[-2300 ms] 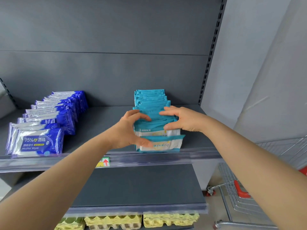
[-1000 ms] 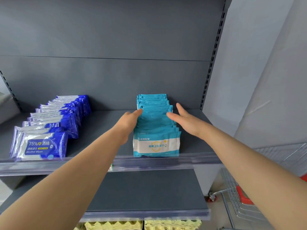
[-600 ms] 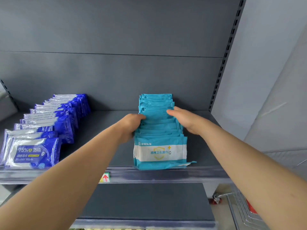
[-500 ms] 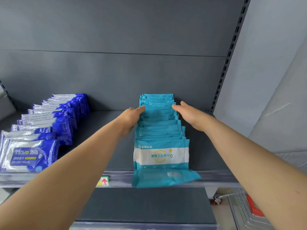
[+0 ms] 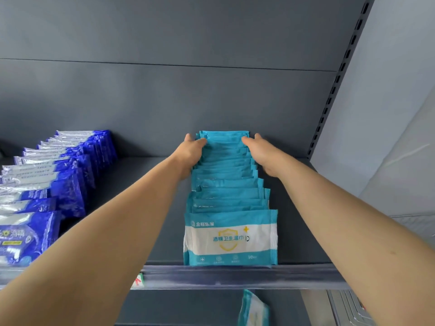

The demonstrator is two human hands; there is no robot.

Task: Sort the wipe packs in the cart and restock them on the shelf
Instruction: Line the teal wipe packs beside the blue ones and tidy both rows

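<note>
The left hand (image 5: 191,154) and the right hand (image 5: 261,152) flank the rear end of a row of teal plastic wipe packs (image 5: 226,184), one on each side, both touching it. The fingers of each hand are curled over the top edges of the rearmost packs, with the thumbs raised toward the grey back panel (image 5: 164,102). The hands grip the row between them. The row stands upright, running front to back on the dark grey metal shelf (image 5: 122,175), its rear end near the back panel. Its front pack (image 5: 230,238), teal with a white band and a yellow shield mark, stands just behind the clear plastic price rail (image 5: 235,276), well apart from both hands and between the two forearms. To the left on the same shelf, well apart from the teal row, stands a row of dark blue and silver wipe packs (image 5: 66,175), away from either hand. A small tag with a red arrow (image 5: 137,281) sits on the rail beside the left forearm. Below the rail a single teal and white pack (image 5: 253,309) shows, tilted, before the lower shelf (image 5: 188,307). Whether it rests on anything cannot be told. Silver cart wire (image 5: 348,307) shows blurred at the lower right.
</note>
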